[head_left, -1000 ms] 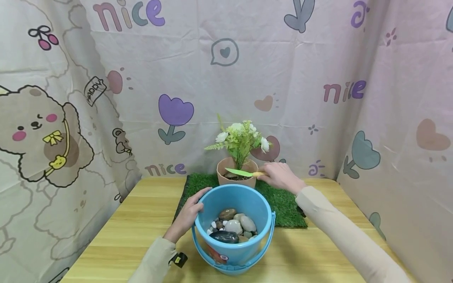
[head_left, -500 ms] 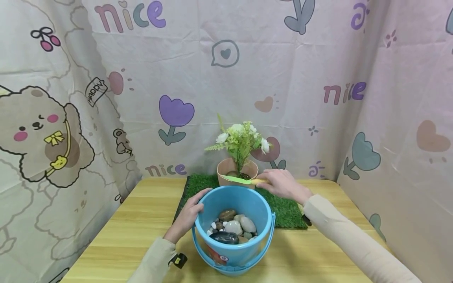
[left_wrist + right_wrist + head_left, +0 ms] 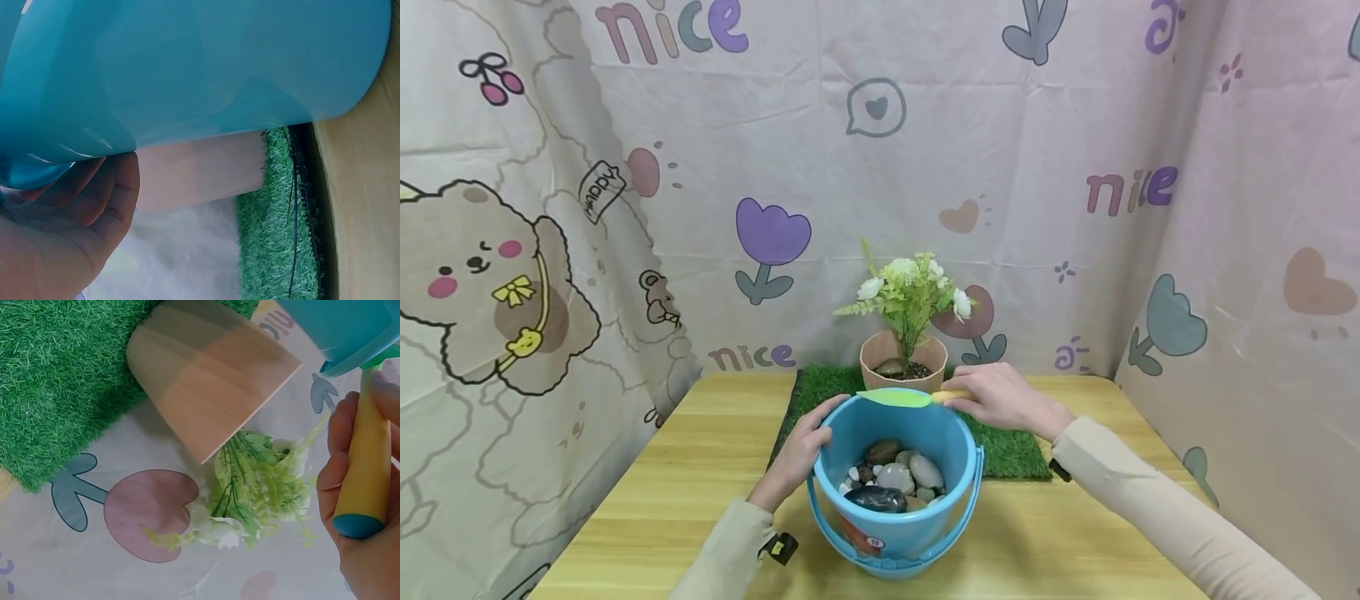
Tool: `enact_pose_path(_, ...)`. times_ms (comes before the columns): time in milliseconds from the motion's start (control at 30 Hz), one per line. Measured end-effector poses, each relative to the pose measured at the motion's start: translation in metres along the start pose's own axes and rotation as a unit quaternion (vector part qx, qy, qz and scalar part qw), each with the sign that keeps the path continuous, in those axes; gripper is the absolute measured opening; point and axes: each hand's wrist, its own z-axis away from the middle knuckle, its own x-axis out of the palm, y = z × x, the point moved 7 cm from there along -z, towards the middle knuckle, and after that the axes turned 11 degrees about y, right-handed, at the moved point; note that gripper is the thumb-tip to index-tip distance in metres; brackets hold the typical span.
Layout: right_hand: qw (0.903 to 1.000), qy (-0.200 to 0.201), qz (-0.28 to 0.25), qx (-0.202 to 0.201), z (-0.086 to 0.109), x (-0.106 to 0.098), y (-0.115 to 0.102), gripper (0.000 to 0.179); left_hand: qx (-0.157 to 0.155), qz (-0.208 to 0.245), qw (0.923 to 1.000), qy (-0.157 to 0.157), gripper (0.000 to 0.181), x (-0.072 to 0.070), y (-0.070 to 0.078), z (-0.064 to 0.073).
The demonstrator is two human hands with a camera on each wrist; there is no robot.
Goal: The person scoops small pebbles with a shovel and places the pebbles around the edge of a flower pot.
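Bucket [image 3: 917, 533], blue and upright on the wooden table [image 3: 685, 483], stands nearest and serves as the landmark. At its left side, the left hand [image 3: 801, 454] grips the rim, thumb over the edge. Inside it lies a mix of large stones and small pebbles [image 3: 895, 479]. Above its far rim, the right hand [image 3: 996, 396] grasps the yellow handle of a green-bladed trowel [image 3: 897, 397], blade pointing left; whether blade and rim touch, I cannot tell. Just behind the bucket, on artificial turf [image 3: 1015, 450], sits a pink pot [image 3: 212, 381] with white flowers [image 3: 917, 304] and one brown stone [image 3: 891, 367]; farthest back hangs a printed cloth [image 3: 1045, 192]. The step in hand looks like bringing the trowel over the bucket; the next move probably calls for dipping the blade towards the contents while bracing the rim.
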Motion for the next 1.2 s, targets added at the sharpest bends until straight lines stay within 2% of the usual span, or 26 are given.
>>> enact_pose_path(300, 0.9983, -0.047, -0.029, -0.019, 0.003, -0.001, -0.017, 0.019, 0.005, -0.005, 1.0000, 0.003, 0.061, -0.001, 0.000, 0.000)
enact_pose_path(533, 0.9934, -0.088, -0.053, -0.051, 0.002, 0.003, -0.036, 0.016, 0.001, 0.006, 1.0000, -0.003, 0.063, 0.000, 0.000, -0.001)
enact_pose_path(833, 0.9858, -0.140, -0.075, -0.055, 0.007, 0.003, -0.047, 0.010, -0.001, 0.004, 1.0000, 0.005, 0.063, 0.000, -0.001, 0.000)
enact_pose_path(1200, 0.9658, -0.226, -0.122, -0.040, 0.008, 0.007, -0.059, 0.009, -0.001, -0.004, 0.9998, 0.020, 0.065, 0.000, 0.000, 0.000)
